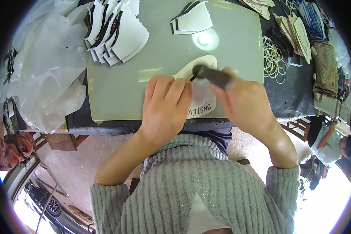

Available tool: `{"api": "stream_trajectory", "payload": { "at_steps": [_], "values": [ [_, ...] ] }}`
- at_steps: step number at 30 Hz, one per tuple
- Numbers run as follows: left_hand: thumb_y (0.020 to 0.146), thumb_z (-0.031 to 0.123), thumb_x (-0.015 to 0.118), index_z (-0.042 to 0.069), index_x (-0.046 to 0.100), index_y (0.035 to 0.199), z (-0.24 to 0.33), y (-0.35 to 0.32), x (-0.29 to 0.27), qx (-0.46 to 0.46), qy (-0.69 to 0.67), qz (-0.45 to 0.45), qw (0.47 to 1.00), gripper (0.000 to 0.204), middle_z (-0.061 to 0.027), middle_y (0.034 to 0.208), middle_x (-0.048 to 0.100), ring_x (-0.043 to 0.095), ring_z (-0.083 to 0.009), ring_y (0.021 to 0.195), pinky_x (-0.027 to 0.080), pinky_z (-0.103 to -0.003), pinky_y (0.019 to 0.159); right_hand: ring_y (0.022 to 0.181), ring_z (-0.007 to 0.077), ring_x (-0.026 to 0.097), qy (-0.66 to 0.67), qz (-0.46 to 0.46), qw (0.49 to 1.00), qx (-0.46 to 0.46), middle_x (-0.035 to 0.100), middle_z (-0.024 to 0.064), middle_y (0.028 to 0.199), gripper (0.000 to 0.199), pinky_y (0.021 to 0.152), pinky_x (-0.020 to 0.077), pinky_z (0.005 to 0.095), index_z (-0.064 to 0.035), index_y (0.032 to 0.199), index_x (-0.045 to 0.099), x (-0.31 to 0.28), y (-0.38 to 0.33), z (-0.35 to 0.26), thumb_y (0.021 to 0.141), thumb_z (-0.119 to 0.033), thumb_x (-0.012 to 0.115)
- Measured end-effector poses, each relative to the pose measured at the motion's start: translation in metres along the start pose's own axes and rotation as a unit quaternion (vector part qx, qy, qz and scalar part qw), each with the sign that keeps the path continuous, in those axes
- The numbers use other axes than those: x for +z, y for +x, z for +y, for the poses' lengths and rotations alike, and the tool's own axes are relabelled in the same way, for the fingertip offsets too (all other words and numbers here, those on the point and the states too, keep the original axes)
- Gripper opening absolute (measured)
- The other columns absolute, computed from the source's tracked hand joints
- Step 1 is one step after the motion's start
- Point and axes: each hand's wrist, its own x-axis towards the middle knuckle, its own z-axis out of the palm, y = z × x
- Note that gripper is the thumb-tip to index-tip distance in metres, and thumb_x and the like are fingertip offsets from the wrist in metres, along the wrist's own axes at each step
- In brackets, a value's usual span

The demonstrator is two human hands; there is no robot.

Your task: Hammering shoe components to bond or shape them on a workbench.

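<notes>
A cream template (209, 62) with a curved outline and dark lettering along its near edge lies near the front edge of a smooth grey-green board (119, 91), between the person's 2 hands. On the template sits a white piece (200, 93), partly covered by the left hand. The left hand (165, 103) lies over the template's left side, its fingers bent and close together; their tips are hidden, so I cannot tell whether they pinch anything. The right hand (246, 99) is closed around a dark tool (217, 77), blurred, whose rounded end is over the template, just beyond the white piece; whether it touches cannot be told. Farther back on the board is 1 small stack of white pieces with black edging (193, 21), and at the far left a larger overlapping pile of similar pieces (130, 37). The board rests on a black-covered table (286, 97). Left of the board, crumpled clear plastic (46, 66) spreads over the table; to the right lie a tangle of pale cord (273, 58), a bundle of cream templates (299, 35) and a brown patterned pouch (324, 70). Beyond the table on the right, another person (327, 144) in a pale top is in view, and at lower left a wooden stool (61, 142) stands on the floor (87, 160).
</notes>
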Motion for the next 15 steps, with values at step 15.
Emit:
{"api": "stream_trajectory", "payload": {
  "at_steps": [15],
  "values": [
    [0.072,0.012,0.064,0.001,0.070,0.095,-0.0076,-0.0091,-0.0054,0.030,0.024,-0.019,0.999,0.027,-0.0065,0.099,0.062,0.059,-0.0252,0.101,0.044,-0.045,0.095,0.049,0.0324,0.062,0.097,0.086,0.992,-0.006,0.056,0.0110,0.053,0.031,0.045,0.0491,0.0415,-0.0022,0.082,0.050,-0.0013,-0.0025,-0.0040,0.097,-0.028,0.060]
  ]
}}
